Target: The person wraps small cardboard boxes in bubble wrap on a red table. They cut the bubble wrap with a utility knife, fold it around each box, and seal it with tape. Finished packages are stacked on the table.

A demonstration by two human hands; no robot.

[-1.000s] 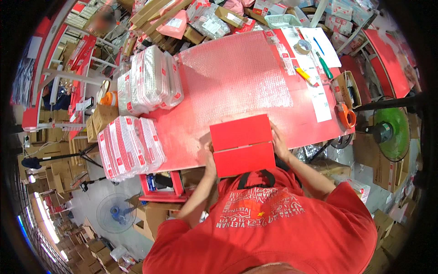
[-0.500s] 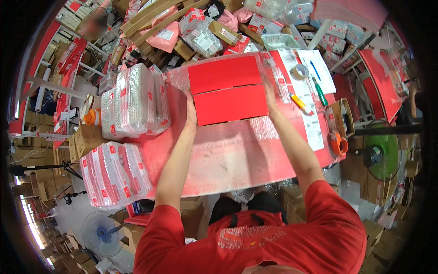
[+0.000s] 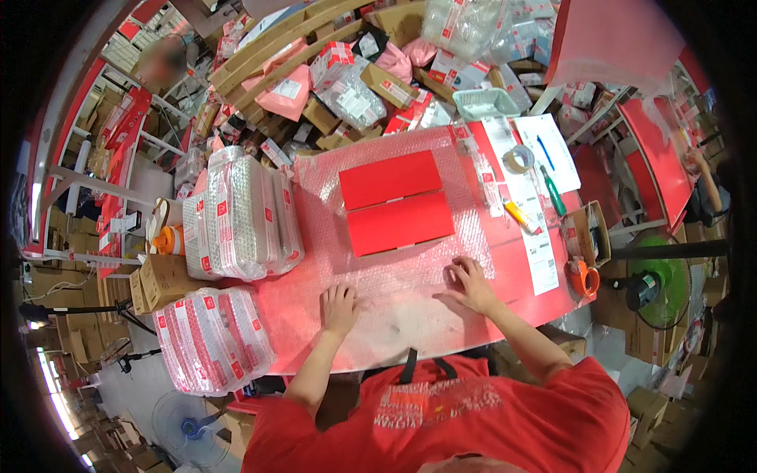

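Observation:
Two red cardboard boxes, the far one point(image 3: 390, 180) against the near one point(image 3: 400, 225), lie on a sheet of clear bubble wrap point(image 3: 315, 206) spread over the red table point(image 3: 303, 335). My left hand point(image 3: 339, 310) rests palm down at the sheet's near edge, fingers stretched and holding nothing. To the right, my right hand point(image 3: 471, 285) lies open on the wrap, its fingers apart, just nearer to me than the boxes. Neither hand touches a box.
Bubble-wrapped bundles point(image 3: 236, 217) stand at the table's left, with another wrapped stack point(image 3: 213, 339) nearer. On the right lie label sheets point(image 3: 544, 264), a tape roll point(image 3: 518, 160), a yellow cutter point(image 3: 522, 216), a green-handled tool point(image 3: 552, 191) and an orange tape dispenser point(image 3: 583, 278). Parcels pile up beyond.
Both hands have let go of the red boxes and drawn back toward me. The boxes now lie on the bubble wrap. The view has shifted slightly.

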